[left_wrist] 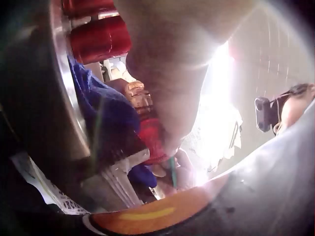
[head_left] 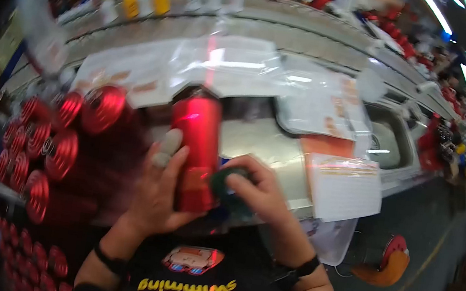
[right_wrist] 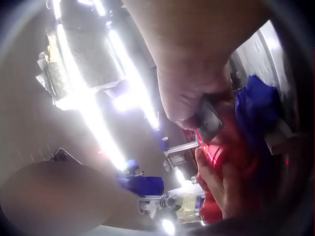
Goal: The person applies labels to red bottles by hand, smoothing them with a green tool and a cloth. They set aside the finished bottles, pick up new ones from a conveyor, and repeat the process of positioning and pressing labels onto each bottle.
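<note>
A shiny red metal cylinder (head_left: 198, 140) stands in front of me on the bench, its far end dark. My left hand (head_left: 159, 186) presses along its left side with straight fingers, the thumb spread below its near end. Grey covers (head_left: 169, 142) sit on some of those fingers. On the other side my right hand (head_left: 257, 187) pinches a dark green pad (head_left: 230, 190) against the cylinder's lower right side. The right wrist view shows a dark flat piece (right_wrist: 210, 120) under the right fingers, beside the red surface (right_wrist: 229, 147). A blue cloth (right_wrist: 257, 103) lies close by.
Several red cylinders (head_left: 61, 157) crowd the left. Plastic-covered sheets (head_left: 226, 64) lie behind, with a white paper pad (head_left: 346, 188) at right. A metal sink (head_left: 388, 140) is farther right. Yellow bottles (head_left: 161, 1) stand at the back; an orange-seated stool (head_left: 385, 268) is on the floor.
</note>
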{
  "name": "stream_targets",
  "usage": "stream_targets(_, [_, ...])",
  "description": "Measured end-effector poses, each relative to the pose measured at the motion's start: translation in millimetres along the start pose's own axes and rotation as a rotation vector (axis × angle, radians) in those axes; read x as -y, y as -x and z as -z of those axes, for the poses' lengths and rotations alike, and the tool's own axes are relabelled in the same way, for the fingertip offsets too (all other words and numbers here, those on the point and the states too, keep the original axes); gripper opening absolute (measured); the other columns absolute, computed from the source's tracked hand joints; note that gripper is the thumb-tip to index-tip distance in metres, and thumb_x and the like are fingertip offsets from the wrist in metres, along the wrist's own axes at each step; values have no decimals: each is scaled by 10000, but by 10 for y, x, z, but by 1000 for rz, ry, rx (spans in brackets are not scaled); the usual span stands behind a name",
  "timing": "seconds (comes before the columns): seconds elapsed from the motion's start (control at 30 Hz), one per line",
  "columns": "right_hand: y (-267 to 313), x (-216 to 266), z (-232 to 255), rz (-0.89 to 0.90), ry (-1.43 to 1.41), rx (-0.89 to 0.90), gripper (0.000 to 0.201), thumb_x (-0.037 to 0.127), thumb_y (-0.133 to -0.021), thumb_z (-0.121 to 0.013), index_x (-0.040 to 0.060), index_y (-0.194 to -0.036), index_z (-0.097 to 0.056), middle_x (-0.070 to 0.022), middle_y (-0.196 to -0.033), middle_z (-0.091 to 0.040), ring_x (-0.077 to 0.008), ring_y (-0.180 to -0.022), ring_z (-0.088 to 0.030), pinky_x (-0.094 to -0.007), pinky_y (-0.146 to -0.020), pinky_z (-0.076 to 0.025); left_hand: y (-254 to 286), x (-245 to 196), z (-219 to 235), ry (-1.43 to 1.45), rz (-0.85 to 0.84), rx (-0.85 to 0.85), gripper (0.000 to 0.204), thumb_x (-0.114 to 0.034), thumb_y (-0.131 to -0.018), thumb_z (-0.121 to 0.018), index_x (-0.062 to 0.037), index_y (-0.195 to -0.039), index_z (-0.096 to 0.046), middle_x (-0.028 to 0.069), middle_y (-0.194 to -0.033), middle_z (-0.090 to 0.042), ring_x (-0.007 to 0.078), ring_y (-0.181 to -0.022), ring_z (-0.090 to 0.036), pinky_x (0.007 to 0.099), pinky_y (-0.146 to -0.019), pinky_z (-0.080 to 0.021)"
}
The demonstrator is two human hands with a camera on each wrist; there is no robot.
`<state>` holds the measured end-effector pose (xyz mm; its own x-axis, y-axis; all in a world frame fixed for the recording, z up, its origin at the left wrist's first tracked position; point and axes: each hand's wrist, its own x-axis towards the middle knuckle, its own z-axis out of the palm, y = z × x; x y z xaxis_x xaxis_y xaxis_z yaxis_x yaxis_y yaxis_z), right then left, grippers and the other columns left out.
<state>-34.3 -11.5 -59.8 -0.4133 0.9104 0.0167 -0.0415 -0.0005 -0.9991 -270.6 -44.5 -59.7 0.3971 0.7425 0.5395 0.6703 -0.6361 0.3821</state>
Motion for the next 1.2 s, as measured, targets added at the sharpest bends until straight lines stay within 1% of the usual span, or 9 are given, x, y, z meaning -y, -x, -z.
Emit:
stream_targets(0.17, [29, -39, 2, 7, -40, -100, 196, 97, -933, -617, 8, -1108, -607, -27, -938, -649, -66, -835, -585, -223, -743, -485, 75, 27, 12, 47, 43, 51, 1020, -488, -720, -810, -39, -1489, -314, 298, -1489, -307, 503, -1352, -313, 570, -1154, -218])
stream_targets(0.3, [25, 34, -88, -33, -126, -52, 206, 101, -928, -625, 2, -1107, -602, -23, -947, -648, -68, -856, -587, -223, -762, -482, 39, 81, 135, 257, 72, 34, 788, -447, -838, -715, -42, -1438, -404, 302, -1487, -325, 467, -1378, -314, 540, -1161, -192])
stream_targets(0.33, [15, 30, -93, -20, -139, -32, 222, 108, -930, -629, -1, -1120, -595, -28, -959, -651, -70, -860, -589, -224, -770, -483, -2, 57, 136, 361, 104, -19, 591, -337, -883, -659, -41, -1366, -491, 297, -1487, -338, 448, -1388, -317, 514, -1160, -198])
stream_targets(0.43, [19, 77, -110, -16, -155, -15, 234, 123, -934, -632, 3, -1131, -587, -29, -961, -656, -72, -868, -596, -226, -781, -487, -85, 93, 84, 275, 73, -28, 479, -225, -871, -627, -42, -1306, -548, 291, -1485, -351, 447, -1388, -319, 497, -1158, -209])
stream_targets(0.67, [62, 237, -31, 135, 100, -95, 286, -36, -954, -493, -20, -1219, -598, -152, -1317, -576, -148, -1080, -603, -279, -865, -512, -223, 62, 1, 385, 67, -114, 176, -61, -823, -611, -52, -993, -659, 286, -1457, -412, 444, -1363, -341, 487, -1141, -225])
stream_targets(0.87, [-40, 398, -284, 377, 686, 11, 120, 21, -864, -648, 4, -983, -643, -229, -1346, -505, -329, -1119, -565, -410, -931, -471, -108, 91, -47, 380, 69, -172, 316, -115, -834, -636, -62, -1145, -622, 255, -1460, -410, 421, -1353, -360, 465, -1134, -247])
stream_targets(0.93, [-78, 374, -348, 407, 738, -11, 126, 72, -833, -710, 5, -884, -616, -229, -1309, -502, -372, -1148, -511, -440, -962, -425, 14, 86, -49, 458, 193, -205, 413, -144, -844, -640, -45, -1238, -566, 244, -1455, -413, 398, -1355, -367, 456, -1134, -251])
stream_targets(1.0, [-104, 345, -376, 406, 707, -37, 113, 73, -836, -706, 5, -865, -620, -221, -1277, -512, -361, -1132, -520, -430, -956, -428, 169, 69, -48, 549, 339, -168, 574, -212, -880, -646, -6, -1376, -443, 234, -1445, -421, 361, -1356, -375, 433, -1134, -257])
stream_targets(1.2, [-108, 444, -452, 309, 670, -64, 94, 64, -850, -684, -4, -828, -624, -201, -1189, -534, -340, -1093, -533, -407, -935, -434, 229, 49, -187, 780, 495, -196, 718, -375, -928, -647, 31, -1435, -341, 240, -1462, -385, 372, -1361, -367, 427, -1136, -262])
